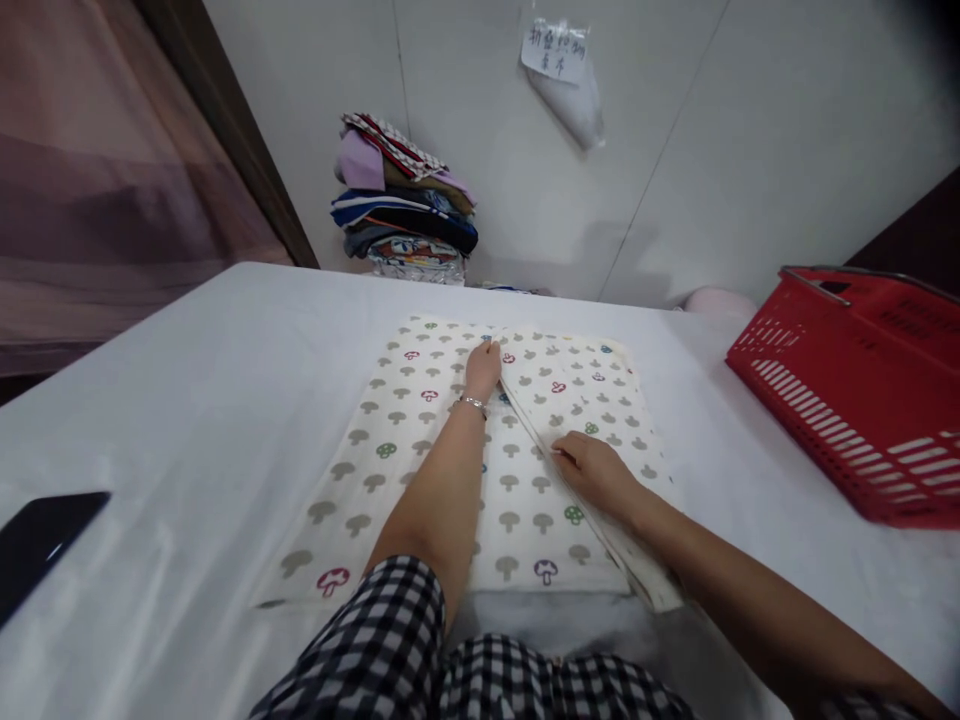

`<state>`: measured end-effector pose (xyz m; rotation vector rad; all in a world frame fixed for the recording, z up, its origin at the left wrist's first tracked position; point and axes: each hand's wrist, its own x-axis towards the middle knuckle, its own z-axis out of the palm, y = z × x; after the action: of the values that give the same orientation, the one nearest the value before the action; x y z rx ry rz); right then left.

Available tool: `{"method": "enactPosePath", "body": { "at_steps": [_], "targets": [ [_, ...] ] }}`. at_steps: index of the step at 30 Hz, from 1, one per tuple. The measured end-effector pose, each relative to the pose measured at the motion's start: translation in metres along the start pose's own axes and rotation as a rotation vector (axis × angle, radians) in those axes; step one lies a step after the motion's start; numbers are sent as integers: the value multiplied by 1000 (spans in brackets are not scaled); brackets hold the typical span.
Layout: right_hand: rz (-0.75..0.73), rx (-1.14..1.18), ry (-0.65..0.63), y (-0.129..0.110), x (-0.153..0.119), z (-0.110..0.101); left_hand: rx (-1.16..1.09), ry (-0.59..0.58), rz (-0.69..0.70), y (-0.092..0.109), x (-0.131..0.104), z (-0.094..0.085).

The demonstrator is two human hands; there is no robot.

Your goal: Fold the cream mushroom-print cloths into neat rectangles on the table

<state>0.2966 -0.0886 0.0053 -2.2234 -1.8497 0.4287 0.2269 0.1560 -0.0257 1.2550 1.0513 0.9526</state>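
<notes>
A cream cloth (375, 440) printed with grey, red, green and purple mushrooms lies spread on the white table. Its right part is folded over toward the middle, with a slanting edge running down to the near right corner. At the far middle of the cloth, my left hand (484, 367) pinches the top of that folded edge; a bracelet circles the wrist. My right hand (592, 470) has its fingers curled on the same edge, lower down and to the right.
A black phone (46, 540) lies at the table's left edge. On the right stands a red plastic basket (847, 390). Folded clothes (409, 200) are stacked beyond the far edge of the table (225, 360). A paper note (556, 52) hangs on the wall, and a pinkish curtain (112, 180) hangs at left.
</notes>
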Motion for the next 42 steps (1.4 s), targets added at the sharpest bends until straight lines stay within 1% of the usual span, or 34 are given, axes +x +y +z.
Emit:
{"method": "enactPosePath", "body": {
  "at_steps": [4, 7, 11, 15, 18, 21, 25, 31, 35, 39, 41, 42],
  "targets": [
    [59, -103, -34, -11, 18, 0, 108, 30, 69, -2, 0, -3],
    [103, -156, -67, -16, 25, 1, 179, 56, 97, -4, 0, -4],
    [134, -153, -81, -14, 28, 3, 324, 62, 127, -5, 0, -5],
    [121, -124, -76, -10, 29, 0, 482, 66, 165, -6, 0, -5],
    [109, -112, -51, -12, 28, -6, 499, 69, 171, -7, 0, -6],
    [80, -110, -40, -20, 27, -9, 515, 75, 173, -6, 0, -6],
    [86, -164, -96, -27, 29, -3, 528, 79, 169, -5, 0, -6],
    [81, -218, -125, -26, 31, 7, 542, 83, 173, -5, 0, -7],
    [23, -128, -113, -23, 29, 7, 552, 85, 180, -8, 1, -7],
    [-52, 13, -107, -19, 30, 2, 554, 81, 182, -8, 2, -7],
    [-83, 58, -73, -17, 33, -3, 553, 77, 183, -8, 1, -7],
    [-98, 69, -37, -17, 37, -4, 552, 75, 183, -8, 1, -7]
  ]
}}
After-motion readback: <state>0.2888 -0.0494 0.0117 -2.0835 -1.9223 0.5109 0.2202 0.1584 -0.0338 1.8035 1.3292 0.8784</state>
